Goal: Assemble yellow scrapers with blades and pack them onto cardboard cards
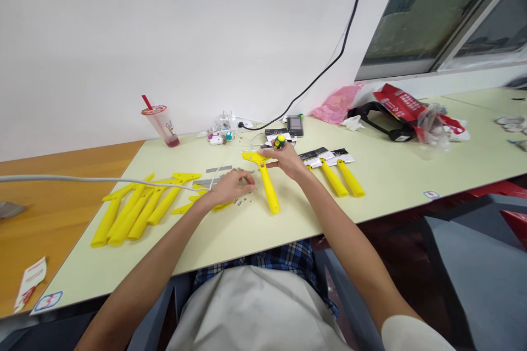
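My right hand [285,160] is closed around the head of a yellow scraper [269,191], whose handle slants toward me. A screwdriver [279,141] with a green and yellow handle is tucked in the same hand; its shaft is hidden. Over a scatter of small screws [242,201], my left hand [231,186] has thumb and fingertips drawn together low at the table. Whatever lies between them is too small to make out. Flat metal blades [219,169] lie just behind the left hand. Partly beneath that hand are more yellow scraper bodies [183,209].
Several yellow scraper bodies [135,214] are piled at left, crossed by a pale cable [102,178]. Scrapers with covered blades [334,178] lie at right. Behind stand a drink cup [162,125] and a power strip [225,123]. A pink bag [337,104] rests by the wall.
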### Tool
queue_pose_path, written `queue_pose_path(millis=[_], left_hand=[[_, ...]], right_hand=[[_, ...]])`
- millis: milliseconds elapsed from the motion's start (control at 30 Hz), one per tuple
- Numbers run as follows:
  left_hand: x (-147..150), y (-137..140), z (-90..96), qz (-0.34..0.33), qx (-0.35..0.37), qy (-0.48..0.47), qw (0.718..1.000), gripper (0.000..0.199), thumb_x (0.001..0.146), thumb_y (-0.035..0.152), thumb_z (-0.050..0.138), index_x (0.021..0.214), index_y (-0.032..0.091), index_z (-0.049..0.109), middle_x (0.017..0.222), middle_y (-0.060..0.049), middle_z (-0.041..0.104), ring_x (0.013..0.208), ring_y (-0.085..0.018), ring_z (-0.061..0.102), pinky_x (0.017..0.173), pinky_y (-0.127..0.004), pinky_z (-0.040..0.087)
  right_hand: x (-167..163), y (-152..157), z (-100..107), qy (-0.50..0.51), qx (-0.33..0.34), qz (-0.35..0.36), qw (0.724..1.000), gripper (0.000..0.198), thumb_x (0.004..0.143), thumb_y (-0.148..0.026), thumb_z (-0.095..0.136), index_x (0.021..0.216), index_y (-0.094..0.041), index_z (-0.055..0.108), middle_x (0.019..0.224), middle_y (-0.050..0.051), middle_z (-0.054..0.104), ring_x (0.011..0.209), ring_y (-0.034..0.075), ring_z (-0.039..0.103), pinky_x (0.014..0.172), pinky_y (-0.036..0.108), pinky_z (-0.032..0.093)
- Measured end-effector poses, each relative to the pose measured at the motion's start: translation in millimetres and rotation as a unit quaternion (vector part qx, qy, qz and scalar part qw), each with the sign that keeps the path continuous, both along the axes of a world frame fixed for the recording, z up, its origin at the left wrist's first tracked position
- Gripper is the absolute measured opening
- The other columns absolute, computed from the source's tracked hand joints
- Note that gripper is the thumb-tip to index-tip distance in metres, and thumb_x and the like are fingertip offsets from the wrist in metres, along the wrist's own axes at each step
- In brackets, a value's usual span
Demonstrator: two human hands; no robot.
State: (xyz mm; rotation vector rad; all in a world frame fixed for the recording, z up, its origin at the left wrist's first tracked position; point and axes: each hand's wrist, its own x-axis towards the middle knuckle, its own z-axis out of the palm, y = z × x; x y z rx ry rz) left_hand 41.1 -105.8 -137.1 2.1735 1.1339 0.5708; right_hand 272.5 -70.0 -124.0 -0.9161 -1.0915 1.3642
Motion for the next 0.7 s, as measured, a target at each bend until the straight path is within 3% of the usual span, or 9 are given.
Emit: queue_pose_path(millis=[267, 367, 433, 567, 700], left_hand=[[16.5, 5.9, -15.2, 0.000, 0.016, -0.006, 1.000, 0.015, 0.083, 0.037, 0.076, 0.083, 0.024, 0.081, 0.097, -0.010, 0.081, 0.100, -0.033, 0.069, 0.102, -0.045, 0.053], [18.6, 6.9, -15.0, 0.005, 0.015, -0.007, 1.000, 0.014, 0.082, 0.037, 0.077, 0.079, 0.024, 0.079, 0.094, -0.011, 0.080, 0.098, -0.034, 0.068, 0.101, -0.046, 0.052], [11.6, 5.5, -8.8, 0.012, 0.019, 0.001, 1.000, 0.015, 0.083, 0.038, 0.077, 0.078, 0.024, 0.078, 0.095, -0.011, 0.079, 0.099, -0.034, 0.067, 0.100, -0.046, 0.052], [-17.1, -0.9, 16.0, 0.027, 0.017, -0.022, 0.999, 0.023, 0.089, 0.046, 0.076, 0.084, 0.023, 0.080, 0.100, -0.009, 0.079, 0.094, -0.028, 0.066, 0.089, -0.039, 0.051], [-27.7, -1.5, 38.9, 0.061, 0.038, -0.101, 0.992, 0.029, 0.091, 0.053, 0.080, 0.091, 0.023, 0.082, 0.106, -0.007, 0.078, 0.093, -0.023, 0.066, 0.084, -0.034, 0.050]], right_hand=[[-1.0, -0.9, -0.8, -0.014, -0.004, 0.010, 1.000, 0.072, 0.054, -0.026, 0.108, 0.096, -0.026, 0.050, 0.076, -0.005, 0.067, 0.086, 0.026, 0.080, 0.066, 0.038, 0.075], [-2.0, -1.0, -1.0, -0.017, -0.011, 0.012, 1.000, 0.073, 0.052, -0.026, 0.109, 0.096, -0.026, 0.051, 0.071, -0.009, 0.058, 0.086, 0.024, 0.080, 0.066, 0.037, 0.075], [-2.4, -1.4, -0.9, -0.019, -0.011, 0.014, 1.000, 0.073, 0.051, -0.026, 0.109, 0.095, -0.026, 0.052, 0.070, -0.010, 0.057, 0.087, 0.024, 0.080, 0.066, 0.037, 0.075], [-3.4, -2.7, -0.3, -0.033, -0.013, 0.021, 0.999, 0.070, 0.054, -0.029, 0.109, 0.094, -0.025, 0.051, 0.082, -0.003, 0.072, 0.092, 0.025, 0.082, 0.064, 0.034, 0.074], [-5.5, -2.8, -1.2, -0.046, -0.033, 0.029, 0.998, 0.073, 0.054, -0.030, 0.109, 0.094, -0.026, 0.048, 0.083, 0.001, 0.078, 0.077, 0.025, 0.082, 0.059, 0.031, 0.071]])
